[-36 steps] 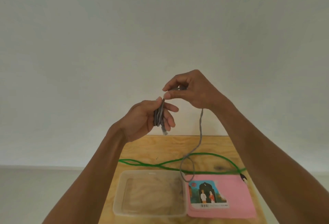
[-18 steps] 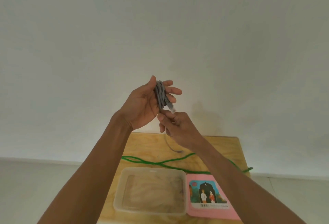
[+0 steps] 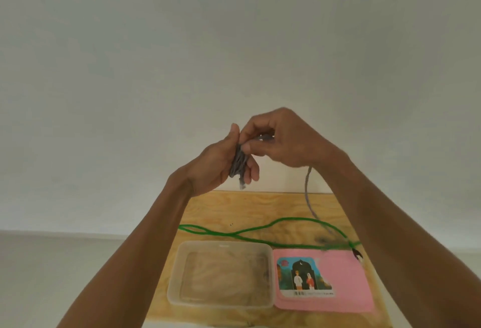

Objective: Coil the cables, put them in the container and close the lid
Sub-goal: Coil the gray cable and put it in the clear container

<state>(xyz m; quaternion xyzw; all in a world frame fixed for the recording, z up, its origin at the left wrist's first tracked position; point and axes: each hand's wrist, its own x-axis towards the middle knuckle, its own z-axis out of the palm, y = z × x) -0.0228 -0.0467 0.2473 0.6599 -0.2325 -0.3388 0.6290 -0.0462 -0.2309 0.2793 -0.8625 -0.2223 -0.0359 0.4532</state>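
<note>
My left hand (image 3: 221, 163) is raised above the table and holds a bundle of grey cable (image 3: 238, 163) wound around its fingers, with a connector hanging below. My right hand (image 3: 283, 137) pinches the same cable at the top of the bundle. The cable's free end trails from under my right wrist down to the table. A green cable (image 3: 250, 231) lies uncoiled across the wooden table. Below it stands the clear plastic container (image 3: 177, 273), open, and beside it on the right lies the pink lid (image 3: 348, 283) with a picture label.
The small wooden table (image 3: 260, 205) stands against a white wall. A dark connector (image 3: 358, 253) lies at the lid's far right corner. The floor shows at the left of the table.
My right hand went from below the bundle up and over it, carrying the grey cable for another turn. More of the free end has left the table.
</note>
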